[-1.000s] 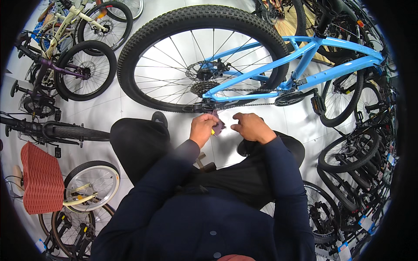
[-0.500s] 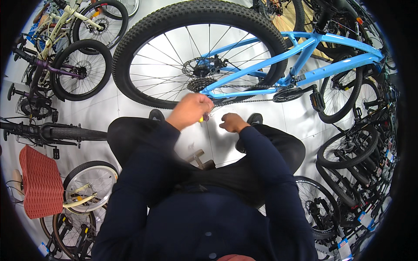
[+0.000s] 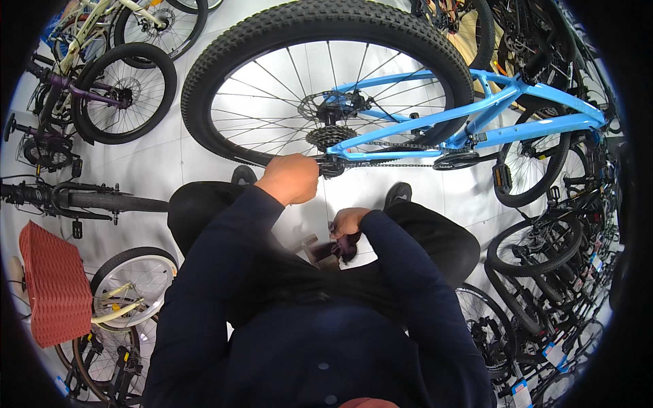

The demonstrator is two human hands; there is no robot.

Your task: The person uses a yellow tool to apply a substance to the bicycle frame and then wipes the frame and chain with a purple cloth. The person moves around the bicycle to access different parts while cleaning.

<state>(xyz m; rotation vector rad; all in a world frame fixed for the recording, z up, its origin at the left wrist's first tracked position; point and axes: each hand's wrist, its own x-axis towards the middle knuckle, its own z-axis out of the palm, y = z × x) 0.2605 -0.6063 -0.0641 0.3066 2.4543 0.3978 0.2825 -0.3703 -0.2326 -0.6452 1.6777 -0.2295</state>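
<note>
A light blue bicycle frame [image 3: 408,127] carries a large knobby rear wheel [image 3: 224,47]. Its cassette [image 3: 329,137] and chain [image 3: 401,165] face me. My left hand [image 3: 291,178] is closed at the rear derailleur [image 3: 331,165], below the cassette; its fingertips and whatever they hold are hidden. Lower and to the right, my right hand [image 3: 348,221] is closed on a dark maroon, crumpled, cloth-like piece [image 3: 347,247], which hangs between my knees.
Other bicycles stand close on both sides, with a purple one [image 3: 81,95] at upper left and a red woven basket [image 3: 58,285] at lower left. A crank pedal [image 3: 502,178] juts out at right. A brownish stand-like piece [image 3: 313,250] sits between my legs.
My left hand has moved slightly down to the derailleur; the yellow item in it no longer shows. My right hand has moved down and left and now holds the maroon piece. The view has shifted slightly.
</note>
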